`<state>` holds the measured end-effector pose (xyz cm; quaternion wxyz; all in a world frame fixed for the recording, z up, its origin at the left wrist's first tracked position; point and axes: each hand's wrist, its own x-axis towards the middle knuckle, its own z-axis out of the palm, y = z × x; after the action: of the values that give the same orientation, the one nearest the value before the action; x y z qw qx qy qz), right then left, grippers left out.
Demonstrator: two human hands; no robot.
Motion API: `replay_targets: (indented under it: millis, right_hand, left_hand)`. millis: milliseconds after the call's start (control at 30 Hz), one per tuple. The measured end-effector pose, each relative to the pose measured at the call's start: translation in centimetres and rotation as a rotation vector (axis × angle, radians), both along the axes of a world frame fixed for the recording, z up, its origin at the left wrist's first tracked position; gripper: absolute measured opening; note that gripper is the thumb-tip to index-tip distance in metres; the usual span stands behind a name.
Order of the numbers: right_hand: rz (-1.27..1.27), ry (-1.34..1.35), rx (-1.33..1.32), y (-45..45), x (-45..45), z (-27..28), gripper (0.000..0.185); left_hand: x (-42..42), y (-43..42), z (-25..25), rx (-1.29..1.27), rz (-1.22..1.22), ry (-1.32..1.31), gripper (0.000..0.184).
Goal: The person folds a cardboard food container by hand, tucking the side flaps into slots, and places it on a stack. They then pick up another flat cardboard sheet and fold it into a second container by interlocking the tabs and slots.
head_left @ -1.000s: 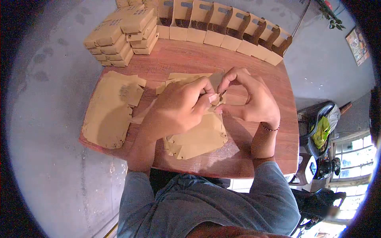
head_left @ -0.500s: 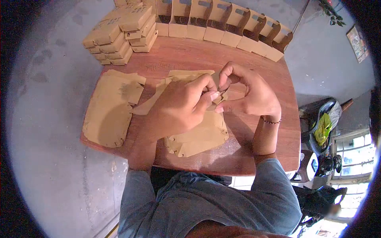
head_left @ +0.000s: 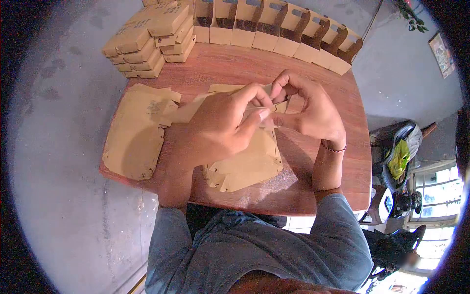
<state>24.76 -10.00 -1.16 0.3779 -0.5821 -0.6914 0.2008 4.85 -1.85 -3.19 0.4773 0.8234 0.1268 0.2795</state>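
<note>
Cardboard piece (head_left: pixel 190 110) in left hand (head_left: pixel 223 125), lying crosswise.
Left thumb and fingers pinch it; long axis roughly left-right, far end at right hand (head_left: pixel 313 112). Right fingers curled narrow there, can't tell if gripping. Flat sheet (head_left: pixel 247 169) on bench (head_left: pixel 356 161) below both hands, long axis fore-aft.

Across the table (head_left: pixel 225 63), from far edge to near edge
Stacked boxes (head_left: pixel 147 41) stand at the far left corner; a row of carriers (head_left: pixel 264 43) runs from beside them along the far edge to the right; a flattened carton (head_left: pixel 132 137) lies at the left edge; more flattened cardboard (head_left: pixel 245 169) lies right of it, below both hands (head_left: pixel 313 112).
</note>
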Motion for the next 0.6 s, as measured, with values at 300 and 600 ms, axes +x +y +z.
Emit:
replay_targets:
  millis: [300, 600]
  right_hand:
    - [0.072, 0.025, 0.248, 0.0, -1.4, -0.3, 0.045]
    - [0.206, -0.245, 0.195, 0.3, 0.1, -0.2, 0.024]
  left_hand:
    - [-0.3, 1.1, 1.9, -0.077, 0.026, 0.082, 0.022]
    - [-0.5, 0.1, 1.7, 0.44, 0.159, 0.057, 0.028]
